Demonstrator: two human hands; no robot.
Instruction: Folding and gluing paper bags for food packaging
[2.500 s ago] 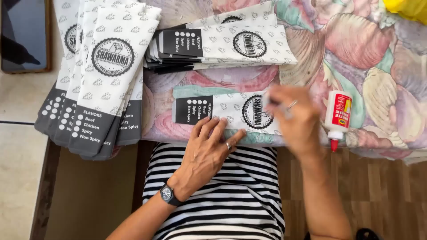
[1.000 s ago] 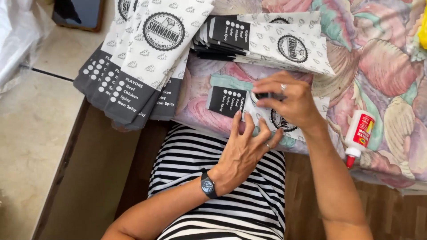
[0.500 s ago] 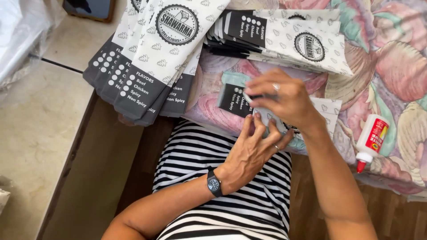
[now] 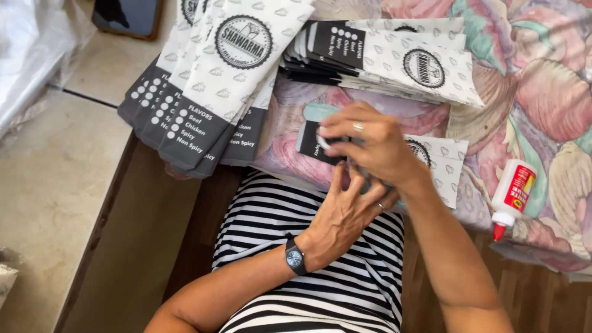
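Observation:
A printed white and dark grey paper bag point(image 4: 443, 166) lies flat on the floral cloth point(image 4: 542, 80) in front of me. My right hand point(image 4: 370, 145), with a ring, presses down on its dark end and hides the middle of it. My left hand point(image 4: 342, 216), wearing a black wristwatch, reaches up from below and touches the bag's near edge under the right hand. Whether either hand pinches the paper is hidden by the overlapping fingers.
A stack of the same bags point(image 4: 394, 58) lies just beyond. Another fanned pile point(image 4: 209, 92) hangs over the left edge of the cloth. A white glue bottle with a red tip point(image 4: 512, 197) lies at the right. A dark phone point(image 4: 126, 15) sits far left on the tiled floor.
My right hand has moved left from beside the glue bottle onto the bag's dark end. The left hand rose to meet it. My view has shifted, sliding everything right.

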